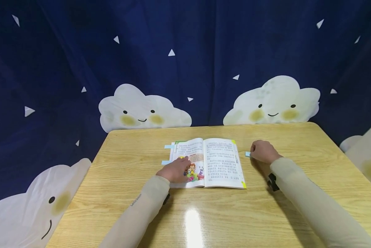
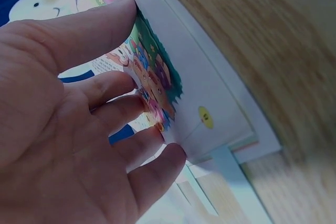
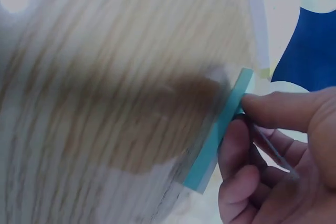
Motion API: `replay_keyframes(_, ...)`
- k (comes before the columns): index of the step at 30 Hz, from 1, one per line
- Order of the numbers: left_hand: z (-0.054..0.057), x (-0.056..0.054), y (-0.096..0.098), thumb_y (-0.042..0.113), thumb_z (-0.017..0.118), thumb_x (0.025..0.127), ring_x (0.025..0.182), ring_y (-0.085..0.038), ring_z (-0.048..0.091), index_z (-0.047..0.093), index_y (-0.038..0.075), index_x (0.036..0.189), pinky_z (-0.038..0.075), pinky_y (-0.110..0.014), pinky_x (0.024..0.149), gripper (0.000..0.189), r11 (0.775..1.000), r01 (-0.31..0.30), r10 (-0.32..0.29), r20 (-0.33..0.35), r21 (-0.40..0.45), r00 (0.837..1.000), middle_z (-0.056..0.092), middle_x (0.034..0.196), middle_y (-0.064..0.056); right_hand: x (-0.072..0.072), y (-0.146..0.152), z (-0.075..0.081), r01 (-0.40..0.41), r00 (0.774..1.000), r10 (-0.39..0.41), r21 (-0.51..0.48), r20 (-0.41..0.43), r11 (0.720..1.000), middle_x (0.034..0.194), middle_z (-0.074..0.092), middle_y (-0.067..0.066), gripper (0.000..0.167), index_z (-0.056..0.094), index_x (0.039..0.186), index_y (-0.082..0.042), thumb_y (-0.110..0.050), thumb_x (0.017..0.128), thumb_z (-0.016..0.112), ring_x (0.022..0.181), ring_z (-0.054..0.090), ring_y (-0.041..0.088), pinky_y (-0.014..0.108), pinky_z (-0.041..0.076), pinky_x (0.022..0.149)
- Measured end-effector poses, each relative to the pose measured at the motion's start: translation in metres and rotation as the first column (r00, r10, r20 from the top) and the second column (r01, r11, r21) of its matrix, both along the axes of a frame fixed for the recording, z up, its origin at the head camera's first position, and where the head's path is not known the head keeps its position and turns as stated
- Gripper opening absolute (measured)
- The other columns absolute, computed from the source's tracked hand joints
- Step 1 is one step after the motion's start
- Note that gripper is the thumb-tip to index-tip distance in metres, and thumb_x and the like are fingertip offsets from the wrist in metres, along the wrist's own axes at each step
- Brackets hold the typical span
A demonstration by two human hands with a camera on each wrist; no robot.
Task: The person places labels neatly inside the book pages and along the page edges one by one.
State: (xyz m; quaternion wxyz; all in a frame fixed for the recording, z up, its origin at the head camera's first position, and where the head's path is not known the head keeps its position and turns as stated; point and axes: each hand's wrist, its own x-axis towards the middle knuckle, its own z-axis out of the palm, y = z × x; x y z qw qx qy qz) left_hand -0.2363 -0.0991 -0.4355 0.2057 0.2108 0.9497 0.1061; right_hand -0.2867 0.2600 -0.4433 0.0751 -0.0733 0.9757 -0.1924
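Observation:
An open book (image 1: pixel 224 165) lies on the table, printed text on both pages and a colourful cartoon picture on the left one. My left hand (image 1: pixel 174 171) rests on that left page, fingers and thumb spread against the paper in the left wrist view. Two light-blue paper strips (image 1: pixel 166 162) jut from the book's left edge, close to this hand. Right of the book, my right hand (image 1: pixel 264 151) pinches another light-blue paper strip (image 3: pixel 218 135) between thumb and curled fingers, just over the wood. Part of this strip is hidden by the fingers.
The wooden table (image 1: pixel 126 148) extends around the book, with a bright light reflection near its front. Behind it hangs a dark blue curtain (image 1: pixel 191 27) with white triangles and smiling clouds. A dark wrist device (image 1: pixel 273 182) sits under the right sleeve.

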Motion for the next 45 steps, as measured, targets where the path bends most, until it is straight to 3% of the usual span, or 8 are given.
replay_keyframes(4,0.001,-0.001,0.0,0.029,0.071,0.091,0.151,-0.033,0.031,0.057,0.014,0.119,0.044,-0.047,0.111,0.034,1.0,0.0,0.0,-0.001,0.011,1.0,0.031,0.163,-0.007,-0.001,0.001,0.006,0.019,0.999,-0.017,-0.049,0.039,0.999,0.074,0.063,0.01,0.009,0.064,0.079,0.0,-0.007,0.085,0.061,0.065,0.052,0.02,0.029,0.042,0.059)
replay_keyframes(9,0.002,-0.001,-0.001,0.029,0.071,0.092,0.152,-0.033,0.029,0.054,0.013,0.132,0.039,-0.047,0.117,0.046,1.0,-0.002,0.002,0.0,0.011,1.0,0.029,0.165,-0.007,-0.004,0.005,0.013,0.064,0.991,-0.05,-0.11,0.122,0.992,0.065,0.062,0.006,0.015,0.062,0.072,-0.003,-0.007,0.086,0.059,0.059,0.048,0.017,0.029,0.042,0.062)
replay_keyframes(13,0.004,-0.002,-0.001,0.029,0.07,0.092,0.152,-0.033,0.027,0.055,0.014,0.13,0.039,-0.048,0.117,0.044,1.0,-0.004,0.004,-0.001,0.015,1.0,0.027,0.165,-0.008,-0.008,0.009,0.014,0.082,0.986,-0.062,-0.122,0.157,0.989,0.058,0.058,0.002,0.022,0.06,0.064,-0.007,-0.008,0.086,0.058,0.055,0.043,0.015,0.03,0.04,0.062)
replay_keyframes(24,0.003,-0.003,-0.002,0.029,0.071,0.092,0.151,-0.033,0.029,0.056,0.014,0.122,0.04,-0.048,0.116,0.037,1.0,-0.004,0.004,-0.007,0.006,1.0,0.029,0.165,-0.007,-0.008,0.007,0.021,0.119,0.978,-0.102,-0.089,0.182,0.989,0.065,0.068,0.005,0.019,0.071,0.073,-0.001,-0.012,0.086,0.062,0.06,0.052,0.016,0.027,0.042,0.059)
replay_keyframes(31,0.002,-0.001,0.0,0.032,0.07,0.092,0.144,-0.03,0.04,0.058,0.013,0.11,0.046,-0.044,0.106,0.029,1.0,-0.005,0.005,-0.009,-0.001,1.0,0.033,0.162,-0.01,-0.01,0.011,0.016,0.099,0.974,-0.075,-0.105,0.216,0.99,0.049,0.053,-0.002,0.028,0.062,0.058,-0.007,-0.012,0.085,0.059,0.047,0.041,0.012,0.027,0.041,0.06)
replay_keyframes(36,0.0,-0.001,0.0,0.031,0.071,0.091,0.146,-0.032,0.038,0.056,0.014,0.11,0.044,-0.045,0.112,0.029,1.0,0.01,-0.011,-0.016,-0.005,1.0,0.036,0.161,-0.01,-0.012,0.014,0.013,0.118,0.968,-0.09,-0.109,0.236,0.987,0.046,0.045,-0.005,0.031,0.057,0.054,-0.011,-0.011,0.085,0.059,0.045,0.037,0.011,0.026,0.039,0.056)
replay_keyframes(45,-0.002,0.0,0.001,0.03,0.073,0.09,0.139,-0.029,0.045,0.057,0.015,0.109,0.048,-0.042,0.102,0.029,1.0,0.025,-0.025,-0.03,-0.01,0.999,0.041,0.158,-0.007,-0.012,0.016,0.011,0.134,0.96,-0.104,-0.099,0.258,0.986,0.051,0.055,-0.002,0.027,0.06,0.057,-0.01,-0.01,0.085,0.06,0.046,0.039,0.01,0.026,0.041,0.058)
